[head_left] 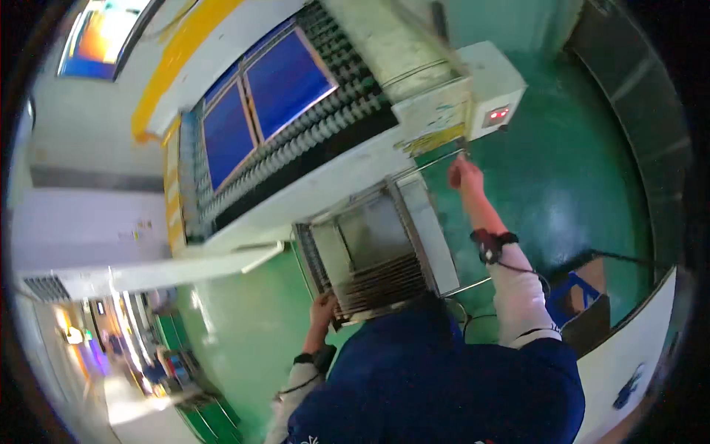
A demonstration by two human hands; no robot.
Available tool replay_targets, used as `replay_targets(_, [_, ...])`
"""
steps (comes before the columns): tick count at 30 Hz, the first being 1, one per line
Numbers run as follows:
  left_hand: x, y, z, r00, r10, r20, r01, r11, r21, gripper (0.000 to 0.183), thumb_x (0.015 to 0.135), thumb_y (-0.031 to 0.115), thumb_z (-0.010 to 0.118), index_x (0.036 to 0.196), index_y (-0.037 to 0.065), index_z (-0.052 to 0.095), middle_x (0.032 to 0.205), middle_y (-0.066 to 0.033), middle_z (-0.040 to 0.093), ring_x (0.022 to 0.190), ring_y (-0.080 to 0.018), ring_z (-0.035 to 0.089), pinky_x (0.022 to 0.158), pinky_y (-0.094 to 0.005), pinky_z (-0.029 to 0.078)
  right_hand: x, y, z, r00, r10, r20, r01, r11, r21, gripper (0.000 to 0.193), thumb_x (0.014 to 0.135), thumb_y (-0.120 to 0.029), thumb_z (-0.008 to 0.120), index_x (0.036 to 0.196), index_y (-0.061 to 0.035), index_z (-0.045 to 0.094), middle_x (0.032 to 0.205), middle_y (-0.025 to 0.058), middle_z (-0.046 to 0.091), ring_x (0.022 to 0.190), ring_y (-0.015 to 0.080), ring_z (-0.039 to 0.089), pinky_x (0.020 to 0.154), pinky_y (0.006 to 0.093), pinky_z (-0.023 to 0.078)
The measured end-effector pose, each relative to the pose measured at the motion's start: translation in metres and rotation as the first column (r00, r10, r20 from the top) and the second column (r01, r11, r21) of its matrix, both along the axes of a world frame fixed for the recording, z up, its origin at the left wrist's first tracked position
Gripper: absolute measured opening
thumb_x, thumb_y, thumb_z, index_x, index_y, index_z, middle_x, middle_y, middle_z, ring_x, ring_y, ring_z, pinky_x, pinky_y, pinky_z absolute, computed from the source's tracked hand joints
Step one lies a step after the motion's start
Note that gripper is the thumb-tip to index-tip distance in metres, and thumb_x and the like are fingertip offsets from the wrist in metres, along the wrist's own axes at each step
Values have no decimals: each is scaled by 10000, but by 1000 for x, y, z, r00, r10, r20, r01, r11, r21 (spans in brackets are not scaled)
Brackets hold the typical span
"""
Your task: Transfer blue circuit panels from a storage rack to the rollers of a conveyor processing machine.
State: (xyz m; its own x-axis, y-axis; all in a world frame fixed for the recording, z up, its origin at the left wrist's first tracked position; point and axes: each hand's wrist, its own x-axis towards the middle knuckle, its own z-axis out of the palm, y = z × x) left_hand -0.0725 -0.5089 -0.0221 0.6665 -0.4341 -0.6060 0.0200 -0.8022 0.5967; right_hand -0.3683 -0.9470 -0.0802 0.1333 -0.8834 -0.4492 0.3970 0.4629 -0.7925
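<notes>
A metal slotted rack [405, 222] stands in front of me, with a stack of thin plates or slots [388, 285] at its near end. My left hand [322, 309] is closed on the rack's near left corner; its fingertips are partly hidden. My right hand [466, 175] reaches forward, its fingers curled round the far end of a thin metal bar [436, 160] beside the machine's corner. On the roller conveyor [325, 127] beyond the rack lie two blue panels with copper-coloured edges, a right panel [288, 81] and a left panel [227, 137].
A white control box [492, 85] with a red lit display juts from the conveyor's right end. Green floor [569, 177] lies to the right. A cardboard box [588, 311] with something blue stands near my right arm. A white machine edge [192, 268] extends at left.
</notes>
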Motion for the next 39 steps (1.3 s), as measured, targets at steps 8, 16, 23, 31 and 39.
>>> replay_targets(8, [-11, 56, -8, 975, 221, 31, -218, 973, -81, 374, 782, 183, 666, 1115, 24, 600, 996, -126, 650, 880, -190, 618, 747, -306, 493, 108, 172, 70, 325, 642, -694, -942, 155, -297, 339, 774, -376, 659, 954, -94, 607, 863, 112, 629, 782, 311, 601, 703, 389, 478])
replay_targets(16, [-33, 78, 6, 934, 354, 42, -349, 932, -94, 353, 791, 161, 660, 1105, 9, 605, 983, -125, 648, 875, -186, 618, 767, -302, 497, 132, 217, 37, 40, 426, -904, -983, -144, -111, 331, 747, -275, 675, 963, -44, 578, 962, 162, 567, 933, 357, 535, 809, 443, 437])
replay_targets(23, [-28, 88, 1, 924, 382, 28, -377, 919, -115, 328, 792, 174, 647, 1079, 18, 623, 895, -112, 661, 770, -178, 622, 678, -294, 497, 140, 214, 16, 5, 435, -900, -994, -94, -51, 326, 710, -260, 714, 909, -42, 575, 916, 162, 587, 887, 362, 554, 750, 437, 447])
replay_targets(31, [-8, 94, -17, 938, 346, 21, -336, 924, -183, 247, 763, 174, 648, 962, 28, 635, 766, -97, 654, 641, -149, 609, 569, -297, 487, 147, 194, 11, -157, 579, -800, -988, -91, 128, 404, 698, -402, 713, 823, -27, 625, 874, 159, 638, 800, 345, 594, 674, 434, 456])
replay_targets(39, [-7, 92, -7, 965, 259, 37, -257, 965, -60, 346, 749, 286, 683, 1003, 89, 555, 755, -95, 645, 664, -235, 622, 613, -353, 492, 149, 221, 15, -177, 32, -984, -875, -463, 142, 247, 822, -268, 541, 821, -29, 602, 821, 185, 614, 790, 384, 585, 690, 486, 469])
